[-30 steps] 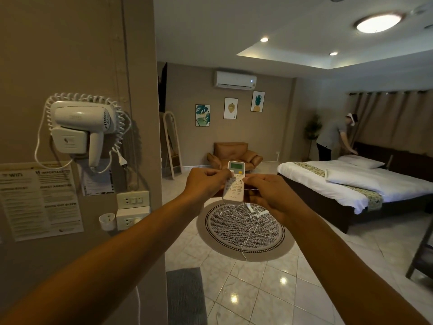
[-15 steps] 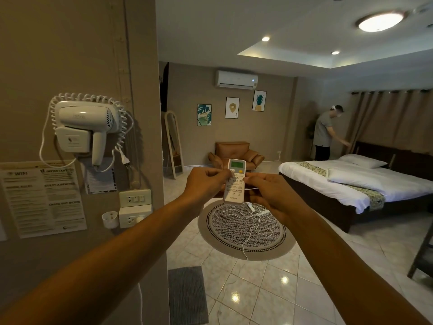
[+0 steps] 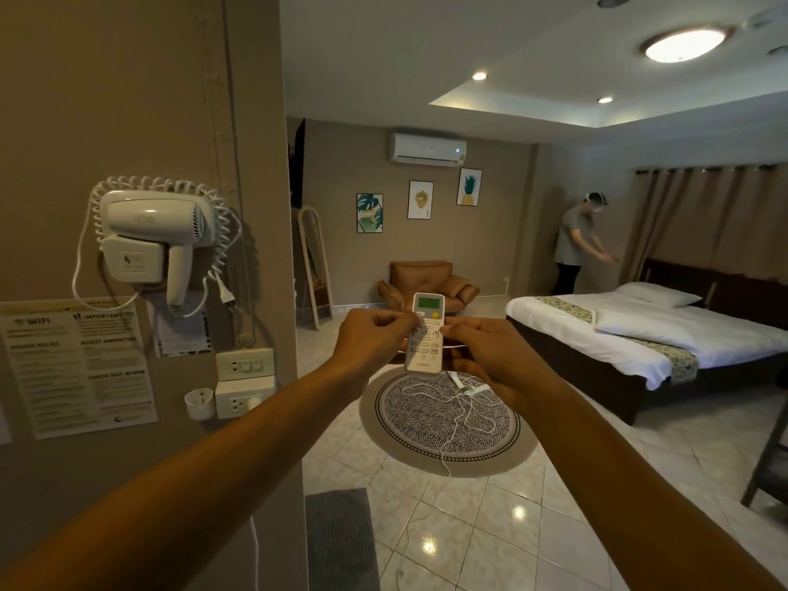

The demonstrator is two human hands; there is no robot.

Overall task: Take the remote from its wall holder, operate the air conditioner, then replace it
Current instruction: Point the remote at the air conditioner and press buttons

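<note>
A white remote with a green screen stands upright in front of me, held at arm's length. My left hand grips its left side with the thumb on the buttons. My right hand holds its right side and back. The remote's top points toward the white air conditioner high on the far wall. A small white wall holder hangs on the near wall at the left, beside the sockets, with nothing in it.
A wall hair dryer and notice sheets are on the near wall. A round rug with a white cable lies on the tiled floor. An armchair, a bed and a person by the curtains are beyond.
Both hands keep the remote in nearly the same place. The person at the far side has straightened up and moved toward the curtains.
</note>
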